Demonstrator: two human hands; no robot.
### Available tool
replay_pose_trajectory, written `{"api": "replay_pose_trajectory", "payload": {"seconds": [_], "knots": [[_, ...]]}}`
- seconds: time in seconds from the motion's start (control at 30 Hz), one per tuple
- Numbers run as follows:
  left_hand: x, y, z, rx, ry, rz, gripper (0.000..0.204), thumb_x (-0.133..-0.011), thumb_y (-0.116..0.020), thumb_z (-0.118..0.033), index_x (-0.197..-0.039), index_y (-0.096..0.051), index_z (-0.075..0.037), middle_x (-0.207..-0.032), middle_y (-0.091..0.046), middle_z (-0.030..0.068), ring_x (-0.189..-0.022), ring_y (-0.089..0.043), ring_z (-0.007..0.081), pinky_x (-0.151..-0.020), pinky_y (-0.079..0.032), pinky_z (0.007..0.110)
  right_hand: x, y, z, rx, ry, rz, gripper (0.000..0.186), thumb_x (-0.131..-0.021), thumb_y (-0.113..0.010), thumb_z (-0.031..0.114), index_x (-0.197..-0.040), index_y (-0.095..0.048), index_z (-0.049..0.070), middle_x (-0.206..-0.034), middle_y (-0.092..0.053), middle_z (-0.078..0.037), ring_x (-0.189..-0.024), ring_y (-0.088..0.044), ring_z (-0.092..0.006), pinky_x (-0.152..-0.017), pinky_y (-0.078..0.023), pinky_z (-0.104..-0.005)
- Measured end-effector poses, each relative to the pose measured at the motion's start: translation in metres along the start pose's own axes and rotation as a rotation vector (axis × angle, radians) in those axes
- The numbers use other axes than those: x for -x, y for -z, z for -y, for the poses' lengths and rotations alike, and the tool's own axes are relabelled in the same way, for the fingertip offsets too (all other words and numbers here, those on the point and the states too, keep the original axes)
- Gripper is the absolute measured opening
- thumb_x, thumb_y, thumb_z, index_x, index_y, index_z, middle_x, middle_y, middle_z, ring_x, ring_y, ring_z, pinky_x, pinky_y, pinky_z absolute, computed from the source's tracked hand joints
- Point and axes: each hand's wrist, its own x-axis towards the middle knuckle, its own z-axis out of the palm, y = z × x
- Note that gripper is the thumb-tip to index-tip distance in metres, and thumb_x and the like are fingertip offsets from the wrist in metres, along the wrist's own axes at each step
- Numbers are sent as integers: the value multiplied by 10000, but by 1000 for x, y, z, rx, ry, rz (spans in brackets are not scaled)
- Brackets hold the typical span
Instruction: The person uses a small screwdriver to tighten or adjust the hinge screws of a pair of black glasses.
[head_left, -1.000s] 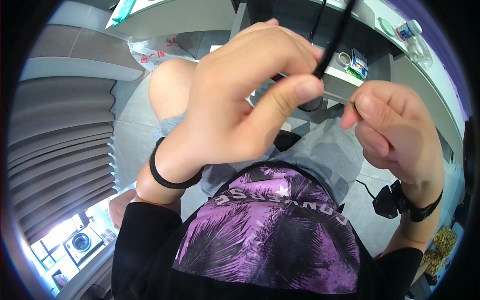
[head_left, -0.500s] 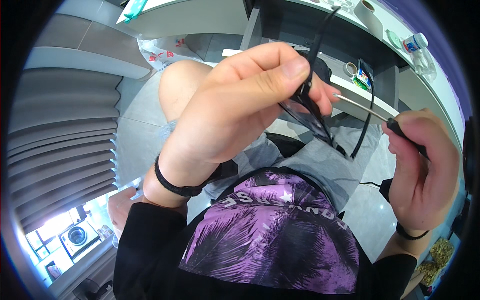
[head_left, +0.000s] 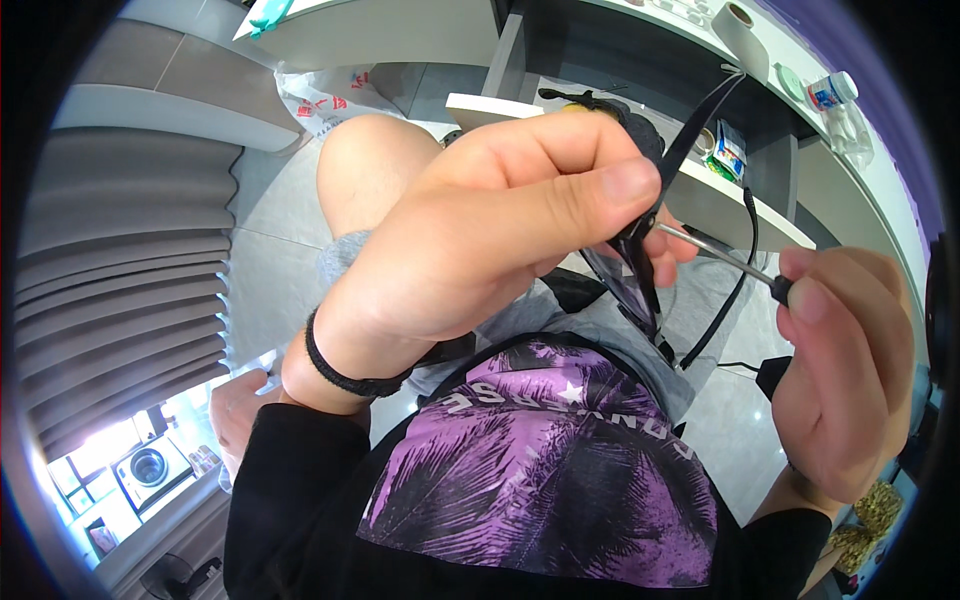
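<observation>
My left hand (head_left: 510,215) pinches black-framed glasses (head_left: 693,135) near one hinge, between thumb and fingers. One temple arm points up and away, while the other stands to the right. Part of the frame and lenses is hidden behind the fingers. My right hand (head_left: 845,370) is closed around the short black handle of a thin screwdriver (head_left: 715,251). Its metal shaft slants up to the left, and its tip is at the hinge of the glasses, close to my left fingertips. Whether the tip sits in a screw is too small to tell.
Beyond my hands is a desk with an open drawer (head_left: 770,215) holding a tape roll, a small packet and a dark item. On the desktop stand a paper roll (head_left: 738,30) and a bottle (head_left: 832,90). A plastic bag (head_left: 335,100) lies on the floor. Another hand (head_left: 235,415) shows at lower left.
My left hand has turned the glasses and shifted slightly right and nearer. The screwdriver tip has come from beside my fingertips to the hinge. My right hand has moved a little nearer.
</observation>
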Motion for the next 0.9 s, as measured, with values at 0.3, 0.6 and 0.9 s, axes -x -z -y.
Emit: {"api": "replay_pose_trajectory", "payload": {"seconds": [0.3,0.6,0.9], "knots": [[0,0,-1,-2,11,-2,310,-905,-444,-254,-735,-484,2,-698,-545,132,-779,-595,251,-881,-411,427,-2,1,2,-1,9,10,436,-685,-572,-138,-1089,-511,13,-928,-564,-170,-715,-567,-268,-511,-461,-291],[1,2,1,16,49,42,251,-919,-443,-199,-793,-494,12,-780,-562,129,-781,-576,227,-827,-430,396,-16,2,9,-20,32,94,461,-651,-604,-49,-1103,-510,-40,-947,-562,-169,-704,-554,-255,-537,-455,-296],[-2,4,6,39,176,88,231,-921,-479,-243,-830,-482,-30,-859,-581,120,-795,-557,184,-727,-430,302,-16,5,6,95,122,166,463,-608,-629,-42,-1064,-553,-54,-935,-570,-144,-703,-547,-247,-529,-433,-307]]}}
